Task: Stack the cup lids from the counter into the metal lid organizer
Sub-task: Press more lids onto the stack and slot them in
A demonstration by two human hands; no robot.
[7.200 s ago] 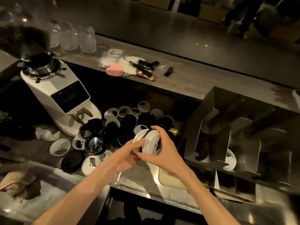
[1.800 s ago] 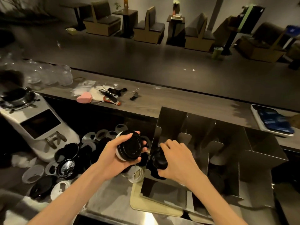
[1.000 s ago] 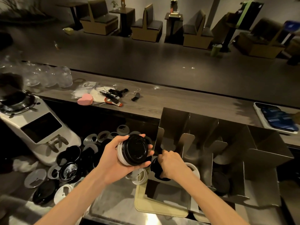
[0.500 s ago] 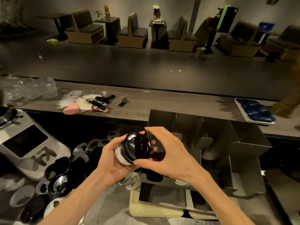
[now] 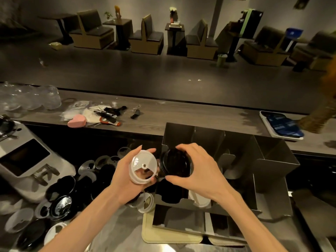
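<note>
Nearest us, at the front edge of the brushed steel counter (image 5: 112, 231), a cream rubbery mat (image 5: 163, 237) sits under the folded sheet-metal lid organizer (image 5: 269, 202), presumably to keep it from sliding.

Just above its left front corner we hold our work. Our left hand (image 5: 125, 179) wraps thumb and fingers round a short stack of translucent white plastic lids (image 5: 142, 167), tilted so the flat tops with their sip openings face us. Our right hand (image 5: 198, 171) pinches a glossy black round plastic lid (image 5: 174, 165) by its rim, thumb below and fingers arched over the top. The two stacks look split by colour, and we judge the black one is bound for the leftmost slot, where dark lids (image 5: 169, 193) already lie; a white lid (image 5: 199, 199) rests in the slot beside it. The upright dividers are thin, matte and sharp-edged, so lids should drop in flat and stay sorted.

To the left, loose black and white lids (image 5: 60, 200) lie scattered and overlapping on the counter beside a white coffee grinder (image 5: 27, 160), so much sorting remains.

Farther off, the dark wood-grain bar top (image 5: 200, 117) carries clear plastic cups (image 5: 31, 97) at its left end, a pink heart-shaped object (image 5: 76, 120) and a phone (image 5: 281, 124) towards the right end.
</note>
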